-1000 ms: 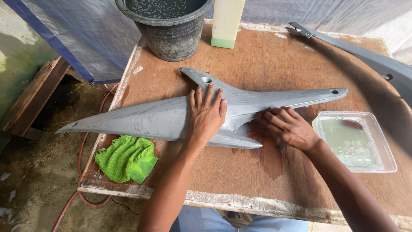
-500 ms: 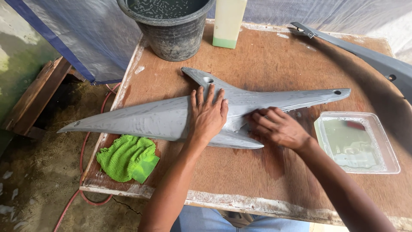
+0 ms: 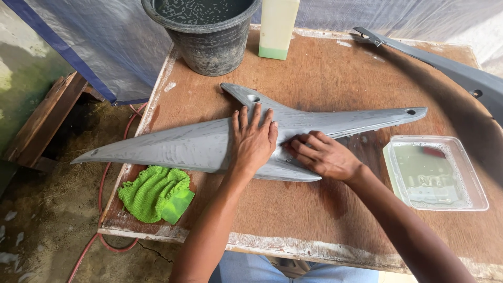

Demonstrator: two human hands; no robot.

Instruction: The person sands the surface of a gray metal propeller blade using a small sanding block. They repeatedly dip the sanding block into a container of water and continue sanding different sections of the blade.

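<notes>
Flat and spread, left hand (image 3: pixel 254 137) pins a long grey, pointed plastic body panel (image 3: pixel 173 147) across a worn brown wooden table (image 3: pixel 325 209); right hand (image 3: pixel 322 155) presses curled fingers to its middle. Wet-looking, likely light, stiff and slippery; best held mid-span.

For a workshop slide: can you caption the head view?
Left hand flat on a grey panel, right hand pressing beside it, on a wooden table.
</notes>
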